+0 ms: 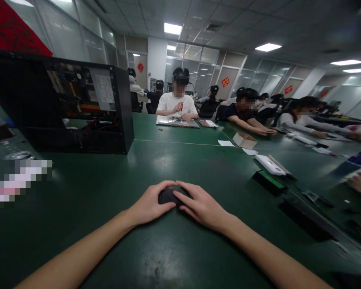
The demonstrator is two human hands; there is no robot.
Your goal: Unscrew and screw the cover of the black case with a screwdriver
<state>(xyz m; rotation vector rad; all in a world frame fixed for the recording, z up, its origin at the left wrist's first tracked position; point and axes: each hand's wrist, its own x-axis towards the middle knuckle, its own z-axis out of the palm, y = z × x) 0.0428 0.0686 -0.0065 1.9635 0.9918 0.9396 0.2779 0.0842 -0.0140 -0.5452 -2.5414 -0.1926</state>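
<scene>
A small black rounded plastic object [169, 195] lies on the dark green counter [198, 168], near and central, between both hands. The left hand [150, 204] cups its left end; the right hand [200, 205] covers its right, fingers curled loosely over it. Its long axis runs left-right.

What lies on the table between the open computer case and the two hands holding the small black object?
Only bare green table lies between the computer case and the hands, in the head view.
</scene>
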